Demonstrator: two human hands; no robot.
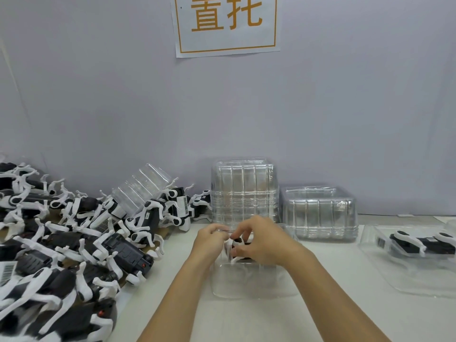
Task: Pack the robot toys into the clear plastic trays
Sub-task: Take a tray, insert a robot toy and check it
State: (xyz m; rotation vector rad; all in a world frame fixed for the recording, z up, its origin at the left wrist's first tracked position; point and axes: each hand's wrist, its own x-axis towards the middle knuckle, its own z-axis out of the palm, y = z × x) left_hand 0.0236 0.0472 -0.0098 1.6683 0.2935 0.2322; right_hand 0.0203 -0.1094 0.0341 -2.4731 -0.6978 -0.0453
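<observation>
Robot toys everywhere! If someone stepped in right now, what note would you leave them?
Both hands, left hand and right hand, hold one toy over the open tray in front.
Done: one packed tray lies at the right.
Left: seat this toy, then work through the toy pile at the left.
Empty trays: tall stack, short stack by the wall.

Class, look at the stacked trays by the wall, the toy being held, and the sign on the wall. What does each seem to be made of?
Stacked trays: thin clear plastic, glossy; the wall shows through and the ribs glint.
Robot toy, held by both hands: seemingly hard moulded plastic, black body, white legs, smooth.
Sign: probably paper, matte white, with a lifted lower edge.
</observation>
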